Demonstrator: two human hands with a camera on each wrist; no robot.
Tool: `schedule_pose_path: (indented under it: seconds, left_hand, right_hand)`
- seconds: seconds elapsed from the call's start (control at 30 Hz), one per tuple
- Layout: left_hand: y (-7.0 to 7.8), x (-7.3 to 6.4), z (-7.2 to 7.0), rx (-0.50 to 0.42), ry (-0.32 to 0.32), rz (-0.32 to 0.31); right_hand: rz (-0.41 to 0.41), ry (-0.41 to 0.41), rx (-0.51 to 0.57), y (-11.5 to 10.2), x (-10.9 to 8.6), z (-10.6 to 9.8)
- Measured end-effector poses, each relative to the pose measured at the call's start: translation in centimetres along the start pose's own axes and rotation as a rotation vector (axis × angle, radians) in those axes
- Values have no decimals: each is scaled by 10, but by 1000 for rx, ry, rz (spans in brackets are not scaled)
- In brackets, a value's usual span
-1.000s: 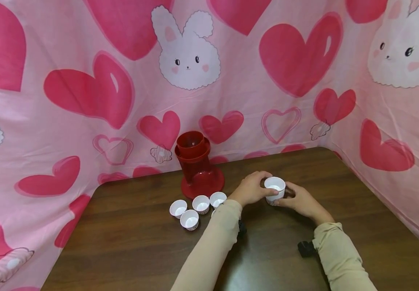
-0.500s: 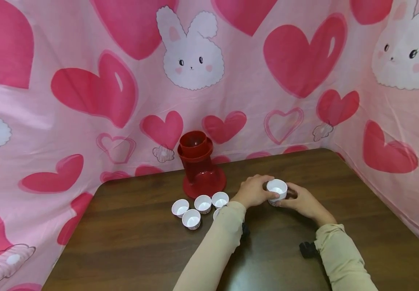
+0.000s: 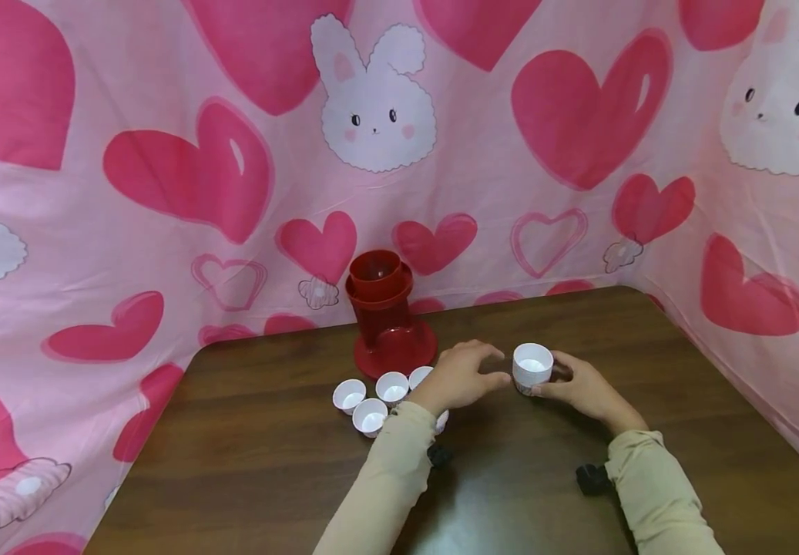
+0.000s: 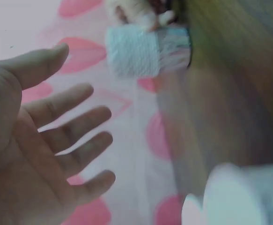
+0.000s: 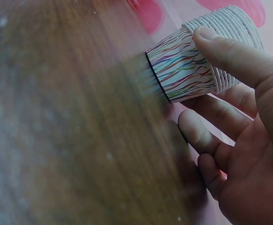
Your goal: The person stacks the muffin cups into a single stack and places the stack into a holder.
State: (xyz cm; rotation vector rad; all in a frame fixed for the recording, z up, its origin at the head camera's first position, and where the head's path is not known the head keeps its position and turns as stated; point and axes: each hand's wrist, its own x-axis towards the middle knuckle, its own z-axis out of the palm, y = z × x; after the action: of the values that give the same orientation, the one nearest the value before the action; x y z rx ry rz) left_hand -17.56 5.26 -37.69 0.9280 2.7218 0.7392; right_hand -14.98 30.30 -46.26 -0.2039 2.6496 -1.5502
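Note:
A stack of nested paper cups (image 3: 532, 371), white inside with colourful wavy stripes on the lowest one (image 5: 185, 65), stands upright on the wooden table. My right hand (image 3: 585, 391) holds it from the right, thumb across the rims in the right wrist view and fingers on the far side. To the left of the stack is my left hand (image 3: 459, 376), its fingers spread and holding nothing; a gap separates them from the cups. Several single paper cups (image 3: 370, 420) stand mouth up left of that hand, some partly hidden by the left wrist.
Behind the single cups stands a red plastic piece (image 3: 380, 297) with a round open top and a wide disc base. Pink cloth (image 3: 468, 162) with hearts and rabbits hangs along the table's back and right edges. Black devices (image 3: 592, 479) sit at both wrists.
My left hand has let go of the cup stack and moved left, its fingers opening. The right hand still holds the stack at nearly the same place. The head view has shifted slightly.

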Motion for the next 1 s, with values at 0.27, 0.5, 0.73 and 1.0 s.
schedule_pose_path:
  seconds: [0.27,0.5,0.73,1.0]
  left_hand:
    - [-40,-49,-41,-150,90,-17]
    - [-87,-82,-62,-169,186,-67]
    - [-129,-108,-72,-122,173,-174]
    - [-163,-124,-72,-58,54,-341]
  right_hand:
    - [-17,20,-21,1,0,1]
    - [-14,19,-47,2,1,3]
    - [-34,21,-22,2,1,3]
    - [-41,19,-14,2,2,3]
